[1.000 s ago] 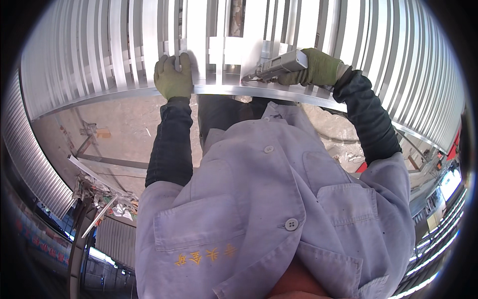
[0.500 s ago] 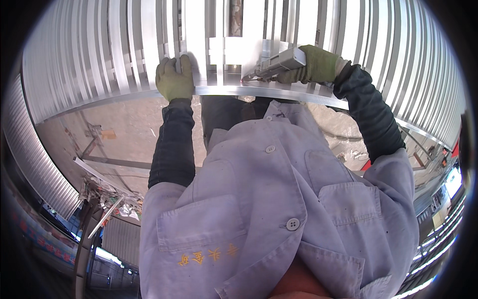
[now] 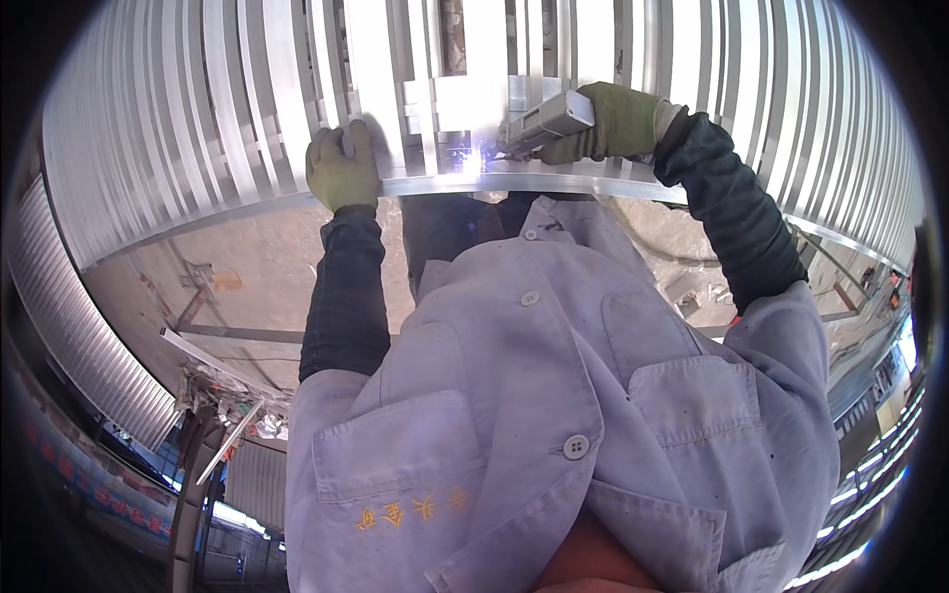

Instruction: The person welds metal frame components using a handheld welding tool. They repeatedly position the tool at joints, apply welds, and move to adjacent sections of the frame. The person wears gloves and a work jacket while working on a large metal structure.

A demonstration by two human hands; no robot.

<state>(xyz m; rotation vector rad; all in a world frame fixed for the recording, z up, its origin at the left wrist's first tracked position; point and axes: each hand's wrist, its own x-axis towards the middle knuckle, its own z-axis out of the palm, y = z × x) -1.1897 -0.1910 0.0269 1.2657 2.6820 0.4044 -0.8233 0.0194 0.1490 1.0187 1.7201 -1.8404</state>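
Note:
In a green glove, my right hand (image 3: 615, 121) is closed around a grey, boxy welding gun (image 3: 550, 121). Its tip points left and down at the frame's near rail (image 3: 563, 183), where a bright blue-white arc (image 3: 474, 161) glows. My left hand (image 3: 342, 178), gloved alike, lies to the left at that same edge. Its fingers and thumb close about a metal slat (image 3: 334, 59), though the palm side is hidden. Glare washes out the slats around the arc, so the joint itself cannot be made out.
Many parallel silvery slats (image 3: 371, 40) spread across the far side. Below the rail lies a pale floor (image 3: 247, 262) with dark metal bars. Another ribbed metal panel (image 3: 74, 336) stands at the far left, near a heap of scraps (image 3: 237, 400).
A bright arc has lit at the welding gun's tip. The gun and my right hand have shifted slightly left; my left hand keeps its place on the slat.

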